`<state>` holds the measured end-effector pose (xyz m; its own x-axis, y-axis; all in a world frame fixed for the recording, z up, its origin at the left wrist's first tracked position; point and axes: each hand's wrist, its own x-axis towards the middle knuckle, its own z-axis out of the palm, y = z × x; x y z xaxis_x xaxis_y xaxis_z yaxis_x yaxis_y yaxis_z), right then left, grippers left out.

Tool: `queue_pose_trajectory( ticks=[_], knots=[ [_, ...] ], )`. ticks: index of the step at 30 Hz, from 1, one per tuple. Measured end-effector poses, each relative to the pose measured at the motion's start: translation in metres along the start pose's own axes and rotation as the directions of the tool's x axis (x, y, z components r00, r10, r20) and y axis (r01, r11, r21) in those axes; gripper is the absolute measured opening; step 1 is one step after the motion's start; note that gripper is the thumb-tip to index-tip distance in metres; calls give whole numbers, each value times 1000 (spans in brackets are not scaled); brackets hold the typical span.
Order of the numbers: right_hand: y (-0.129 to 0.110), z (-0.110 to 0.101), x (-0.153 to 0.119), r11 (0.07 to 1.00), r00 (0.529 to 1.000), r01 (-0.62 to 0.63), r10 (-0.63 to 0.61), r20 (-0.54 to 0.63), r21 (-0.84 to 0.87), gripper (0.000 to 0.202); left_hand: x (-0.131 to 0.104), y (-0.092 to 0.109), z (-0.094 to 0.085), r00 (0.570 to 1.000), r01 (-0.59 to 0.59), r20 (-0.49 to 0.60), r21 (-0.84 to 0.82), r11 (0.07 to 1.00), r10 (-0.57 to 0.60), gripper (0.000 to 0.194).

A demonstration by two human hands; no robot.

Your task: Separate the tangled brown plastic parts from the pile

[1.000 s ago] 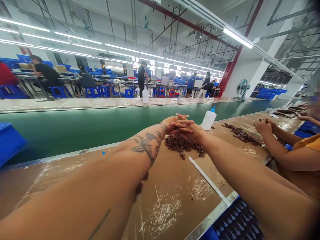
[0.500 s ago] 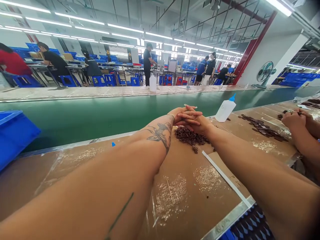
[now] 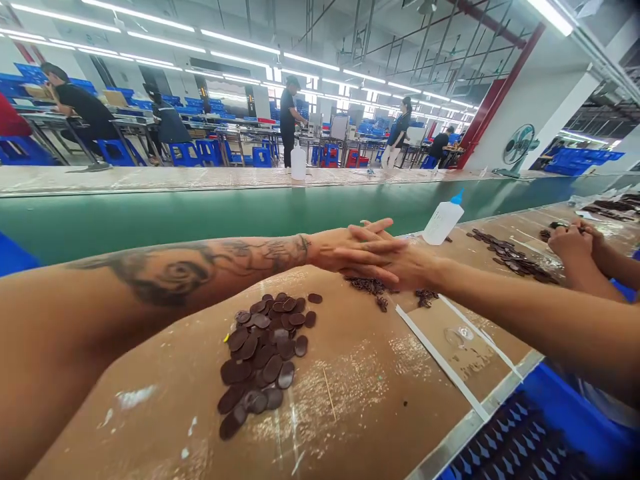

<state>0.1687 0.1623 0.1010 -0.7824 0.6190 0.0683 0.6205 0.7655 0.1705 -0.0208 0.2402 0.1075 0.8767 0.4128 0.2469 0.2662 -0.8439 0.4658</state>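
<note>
Two hands meet | left hand [image 3: 350, 250] laid flat over right hand [image 3: 407, 267], fingers now unlaced, gripping nothing | arms have swung aside, uncovering dark oval pieces [image 3: 265, 353]

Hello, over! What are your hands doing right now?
Left hand and right hand pressed together, holding nothing seen. Small brown pieces under them, bigger pile nearer. Squeeze bottle just beyond.

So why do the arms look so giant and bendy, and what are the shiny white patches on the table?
Head view: the wide lens stretches whatever is close, so the forearms balloon at the edges while the left hand and right hand look small; the conveyor belt bows. The white patches are glare from the ceiling tube lights on the taped table. The brown discs stay sharp.
</note>
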Motion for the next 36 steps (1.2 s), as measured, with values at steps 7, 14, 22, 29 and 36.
queue_pose_trajectory(
  ticks=[7,14,22,29,36],
  knots=[
    [-99,56,-63,630,560,-773,734,-385,77,35,-78,-38,-7,991,81,-130,310,947,-42,43],
    [-112,100,-47,321,342,-927,935,89,191,56,-106,-38,33,967,195,106,274,942,-232,26],
    [-100,92,-39,331,381,-909,906,186,254,27,-84,-33,43,899,288,232,325,901,-371,12],
    [-120,88,-53,330,402,-858,908,114,393,33,-90,-30,47,890,286,257,326,901,-376,12],
    [-177,90,-79,-272,-135,-63,956,262,960,46,-97,-31,43,879,319,306,196,927,-366,9]
  ],
)
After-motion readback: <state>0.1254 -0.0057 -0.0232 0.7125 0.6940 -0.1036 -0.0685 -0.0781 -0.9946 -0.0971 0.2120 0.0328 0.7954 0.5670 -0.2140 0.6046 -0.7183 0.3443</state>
